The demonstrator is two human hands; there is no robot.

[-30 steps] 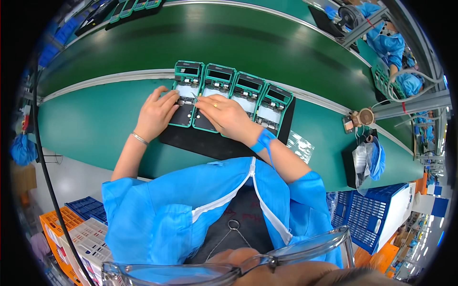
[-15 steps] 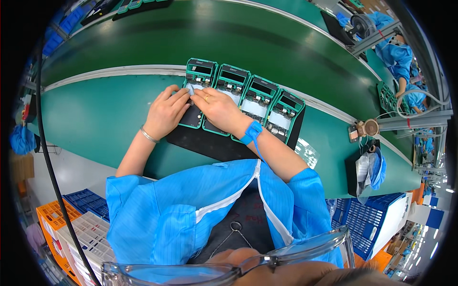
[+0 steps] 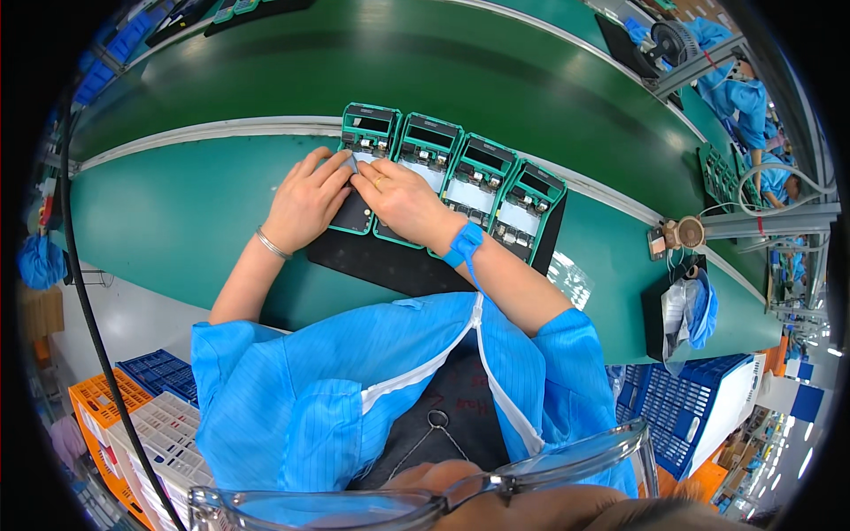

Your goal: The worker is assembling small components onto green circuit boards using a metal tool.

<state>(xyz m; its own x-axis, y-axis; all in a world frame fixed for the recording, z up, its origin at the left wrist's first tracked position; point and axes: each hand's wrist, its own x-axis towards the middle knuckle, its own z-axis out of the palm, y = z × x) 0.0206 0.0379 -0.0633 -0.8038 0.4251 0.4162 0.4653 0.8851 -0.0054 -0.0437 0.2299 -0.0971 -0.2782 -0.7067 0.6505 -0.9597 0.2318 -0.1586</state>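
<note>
Four-cornered green-and-black device housings stand in a slanted row on a black mat (image 3: 381, 270). My left hand (image 3: 304, 202) and my right hand (image 3: 403, 202) meet over the leftmost housing (image 3: 370, 117). Between their fingertips is a small greyish flat piece (image 3: 351, 164), tilted up; its kind cannot be made out. The fingers of both hands are bent and closed at it, partly hiding the housing's middle. To the right, the second housing (image 3: 431, 133), third housing (image 3: 489, 159) and fourth housing (image 3: 539, 182) show white sheets and small metal parts inside.
Clear plastic film (image 3: 569, 279) lies right of the mat on the green table (image 3: 168, 203). Further right are a round brown device (image 3: 688, 233) and a black bin (image 3: 655, 314) with bags. Beyond runs a green belt (image 3: 292, 66). Blue crates (image 3: 664, 411) stand below; co-workers are at far right.
My hands have barely moved, shifting slightly to the left along with the camera view. The greyish piece stays between my fingertips and looks a little more tilted. The housings remain in their row.
</note>
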